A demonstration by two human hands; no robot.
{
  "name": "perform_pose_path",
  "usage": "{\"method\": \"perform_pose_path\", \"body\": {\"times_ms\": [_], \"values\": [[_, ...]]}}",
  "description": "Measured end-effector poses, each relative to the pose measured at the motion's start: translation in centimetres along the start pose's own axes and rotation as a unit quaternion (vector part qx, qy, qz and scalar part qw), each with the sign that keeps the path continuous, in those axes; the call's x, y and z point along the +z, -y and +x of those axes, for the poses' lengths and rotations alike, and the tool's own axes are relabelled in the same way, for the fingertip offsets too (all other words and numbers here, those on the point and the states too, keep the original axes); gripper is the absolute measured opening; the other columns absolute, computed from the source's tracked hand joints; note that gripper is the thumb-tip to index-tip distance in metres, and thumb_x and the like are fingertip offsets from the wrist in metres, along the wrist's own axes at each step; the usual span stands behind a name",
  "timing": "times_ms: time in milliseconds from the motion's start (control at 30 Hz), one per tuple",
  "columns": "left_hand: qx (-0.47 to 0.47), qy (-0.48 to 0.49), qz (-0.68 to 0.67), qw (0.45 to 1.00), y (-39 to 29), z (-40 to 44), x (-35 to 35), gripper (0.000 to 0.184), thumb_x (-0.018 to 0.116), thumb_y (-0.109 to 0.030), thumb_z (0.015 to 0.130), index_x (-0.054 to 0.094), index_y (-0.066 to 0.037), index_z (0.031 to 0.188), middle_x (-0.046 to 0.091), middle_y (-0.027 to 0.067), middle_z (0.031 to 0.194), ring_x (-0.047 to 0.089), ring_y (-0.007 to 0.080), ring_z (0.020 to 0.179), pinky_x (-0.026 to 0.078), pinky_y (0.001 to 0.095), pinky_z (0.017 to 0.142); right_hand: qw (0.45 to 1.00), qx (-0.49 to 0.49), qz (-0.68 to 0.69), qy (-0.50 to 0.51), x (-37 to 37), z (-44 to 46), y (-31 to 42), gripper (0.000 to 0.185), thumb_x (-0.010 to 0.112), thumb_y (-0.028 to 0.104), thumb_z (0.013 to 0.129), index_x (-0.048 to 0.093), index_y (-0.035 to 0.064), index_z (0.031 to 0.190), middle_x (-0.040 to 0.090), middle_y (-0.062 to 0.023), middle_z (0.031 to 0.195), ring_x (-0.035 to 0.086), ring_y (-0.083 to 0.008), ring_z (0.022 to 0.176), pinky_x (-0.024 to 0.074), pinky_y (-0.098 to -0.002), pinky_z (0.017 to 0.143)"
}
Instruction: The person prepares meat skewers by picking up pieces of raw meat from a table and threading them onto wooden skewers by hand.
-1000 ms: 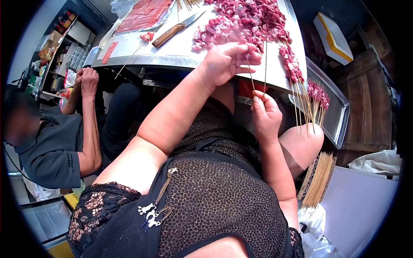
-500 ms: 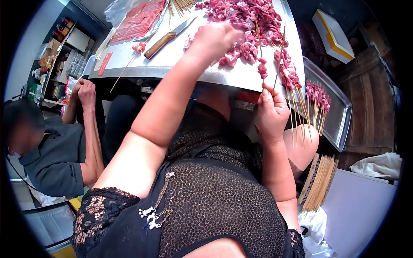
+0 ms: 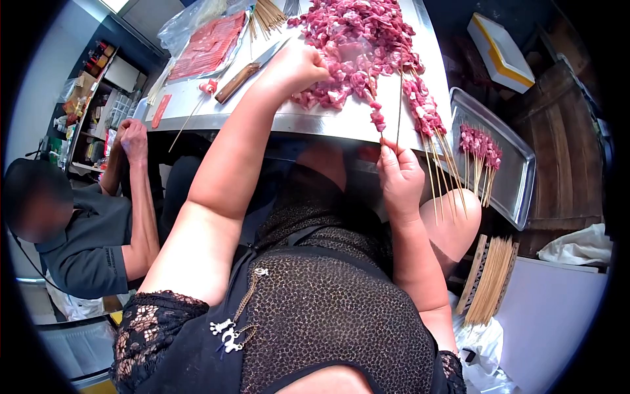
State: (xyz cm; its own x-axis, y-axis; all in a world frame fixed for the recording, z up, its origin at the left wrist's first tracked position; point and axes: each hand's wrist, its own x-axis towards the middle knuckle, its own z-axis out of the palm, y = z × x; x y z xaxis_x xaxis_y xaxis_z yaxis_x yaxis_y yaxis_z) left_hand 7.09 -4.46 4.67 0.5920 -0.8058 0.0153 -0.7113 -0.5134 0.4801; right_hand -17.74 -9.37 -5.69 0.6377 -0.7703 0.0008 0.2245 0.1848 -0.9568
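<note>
My left hand (image 3: 296, 69) is closed, its fingers curled at the left edge of a pile of raw meat pieces (image 3: 364, 33) on the white table. Whatever is in its fingertips is hidden. Near the table's front edge my right hand (image 3: 401, 176) pinches the lower ends of two thin wooden skewers. One skewer has a few meat pieces (image 3: 377, 117) threaded on it; the other skewer (image 3: 399, 108) looks bare below its top end. Right of these lie several loaded meat skewers (image 3: 423, 108), their bare ends sticking out over the edge.
A knife (image 3: 239, 80) and a sheet of red strips (image 3: 209, 46) lie left on the table (image 3: 262, 121). A metal tray (image 3: 515, 177) at right holds more meat skewers (image 3: 481, 148). Bare skewers (image 3: 489, 279) stand lower right. Another person (image 3: 98, 230) sits at left.
My left hand has moved left, from over the meat pile to its left edge. My right hand still holds the two skewers. The whole view has shifted slightly.
</note>
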Motion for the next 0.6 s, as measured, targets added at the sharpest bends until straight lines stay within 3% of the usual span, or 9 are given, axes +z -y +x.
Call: {"method": "perform_pose_path", "body": {"times_ms": [67,100,167,200,267,400,567,600], "values": [[-0.046,-0.014,-0.192,0.980,0.3,-1.2,0.2,0.019,0.069,-0.019,0.075,0.066,-0.003,0.085,0.062,0.0013,0.071,0.053,0.0069,0.059,0.045,0.0231,0.056,1.000,0.003,0.000,0.007,-0.4,-0.1,-0.1,0.018,0.057,0.009,0.090,0.063,-0.0004,0.105,0.055,0.0038,0.073,0.046,-0.0014,0.062,0.0375,-0.0151,0.055],[-0.007,-0.042,-0.324,0.945,1.8,-1.0,1.0,0.013,0.067,-0.013,0.075,0.066,-0.002,0.082,0.061,0.0014,0.069,0.055,0.0076,0.059,0.043,0.0214,0.052,1.000,0.002,-0.005,0.016,-0.4,-0.2,-0.2,0.018,0.057,0.008,0.090,0.063,-0.0002,0.105,0.056,0.0035,0.074,0.046,-0.0018,0.063,0.0385,-0.0156,0.057],[-0.025,-0.041,-0.504,0.862,1.2,-2.2,1.1,0.012,0.065,-0.007,0.081,0.064,0.000,0.091,0.063,0.0059,0.076,0.063,0.0130,0.065,0.050,0.0226,0.058,1.000,-0.004,-0.009,0.028,-0.3,-0.3,-0.3,0.018,0.057,0.008,0.090,0.063,-0.0001,0.105,0.057,0.0031,0.076,0.047,-0.0022,0.064,0.0395,-0.0161,0.058],[-0.024,-0.042,-0.504,0.862,1.2,-2.5,1.4,0.012,0.065,-0.007,0.081,0.064,0.000,0.091,0.063,0.0059,0.076,0.063,0.0130,0.065,0.050,0.0226,0.058,0.999,0.001,-0.022,0.037,-0.3,-0.5,-0.3,0.018,0.057,0.008,0.090,0.062,0.0000,0.105,0.057,0.0028,0.078,0.047,-0.0025,0.065,0.0404,-0.0166,0.059],[-0.036,-0.026,-0.649,0.760,1.1,-2.8,2.2,0.020,0.060,0.000,0.084,0.058,0.003,0.104,0.064,0.0130,0.087,0.067,0.0214,0.079,0.057,0.0282,0.068,0.997,-0.003,-0.052,0.051,-0.2,-1.0,-0.1,0.018,0.057,0.008,0.090,0.062,-0.0004,0.105,0.058,0.0028,0.078,0.048,-0.0027,0.065,0.0417,-0.0173,0.060],[-0.043,-0.017,-0.709,0.704,0.0,-3.7,3.4,0.031,0.055,0.006,0.084,0.051,0.004,0.115,0.061,0.0163,0.101,0.064,0.0253,0.092,0.057,0.0323,0.076,0.993,-0.023,-0.102,0.064,-0.5,-1.5,0.0,0.017,0.057,0.008,0.089,0.063,-0.0009,0.103,0.059,0.0026,0.075,0.049,-0.0030,0.063,0.0428,-0.0180,0.059],[-0.017,-0.033,-0.730,0.682,-0.6,-4.4,4.8,0.033,0.057,0.006,0.082,0.051,0.003,0.115,0.060,0.0125,0.099,0.062,0.0237,0.093,0.054,0.0348,0.083,0.989,-0.031,-0.142,0.028,-1.0,-1.8,-0.4,0.017,0.058,0.010,0.089,0.064,0.0000,0.102,0.060,0.0011,0.076,0.051,-0.0035,0.063,0.0442,-0.0193,0.059],[-0.017,-0.035,-0.739,0.673,-0.8,-4.6,4.9,0.034,0.056,0.006,0.083,0.050,0.002,0.116,0.061,0.0126,0.097,0.062,0.0240,0.092,0.055,0.0335,0.080,0.989,-0.027,-0.145,0.025,-1.1,-1.9,-0.6,0.017,0.058,0.011,0.089,0.063,0.0006,0.102,0.058,0.0032,0.074,0.048,-0.0024,0.062,0.0410,-0.0174,0.057]]}}
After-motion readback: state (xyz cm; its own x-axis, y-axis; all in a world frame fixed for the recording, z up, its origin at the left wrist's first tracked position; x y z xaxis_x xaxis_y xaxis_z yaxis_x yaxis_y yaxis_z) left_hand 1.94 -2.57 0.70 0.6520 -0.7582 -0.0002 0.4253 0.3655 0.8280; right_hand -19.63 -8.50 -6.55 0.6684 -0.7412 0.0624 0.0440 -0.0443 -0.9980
